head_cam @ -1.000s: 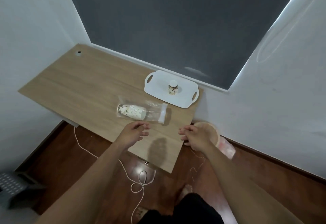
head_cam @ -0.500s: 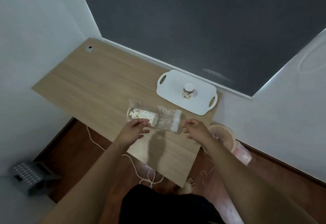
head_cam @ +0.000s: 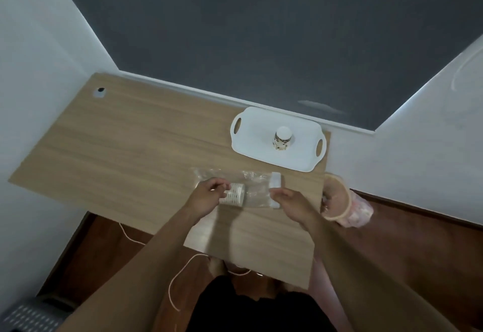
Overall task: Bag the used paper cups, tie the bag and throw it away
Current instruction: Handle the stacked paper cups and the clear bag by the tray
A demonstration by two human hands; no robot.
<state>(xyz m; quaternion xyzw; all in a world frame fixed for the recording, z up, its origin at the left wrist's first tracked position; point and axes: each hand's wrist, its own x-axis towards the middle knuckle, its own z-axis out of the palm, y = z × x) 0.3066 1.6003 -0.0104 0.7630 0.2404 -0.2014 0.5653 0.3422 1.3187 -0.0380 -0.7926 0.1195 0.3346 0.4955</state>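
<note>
1. Now both hands are down on the bag (head_cam: 251,190), where a second ago they hovered short of it over the near edge of the table (head_cam: 130,153); half a second ago they were just reaching it.
2. The left hand (head_cam: 206,198) is curled over the bag's closed end at about 9 o'clock of it, fingers bent around the cups (head_cam: 234,195) inside; it looks clamped on them through the plastic, though the thumb side is hidden.
3. The right hand (head_cam: 290,199) is at the bag's mouth, about 3 o'clock of the bag, fingertips together on the white strip (head_cam: 275,187) there; whether it truly pinches the strip or only touches it, I cannot tell.
4. The bag lies flat on the table, near the front edge, at 7 o'clock of the tray (head_cam: 251,127).
5. One cup (head_cam: 282,139) stands upside down on the tray, well apart from the bag, so bagging is not finished.
6. The meaning, as I judge it: the hands are placed to open or steady the mouth, either for that last cup or for tying.
7. A bin (head_cam: 347,208) sits on the floor at 3 o'clock of the table, near the right hand, ready for the throw.
8. The risk is the slack plastic slipping and the cups sliding out.
</note>
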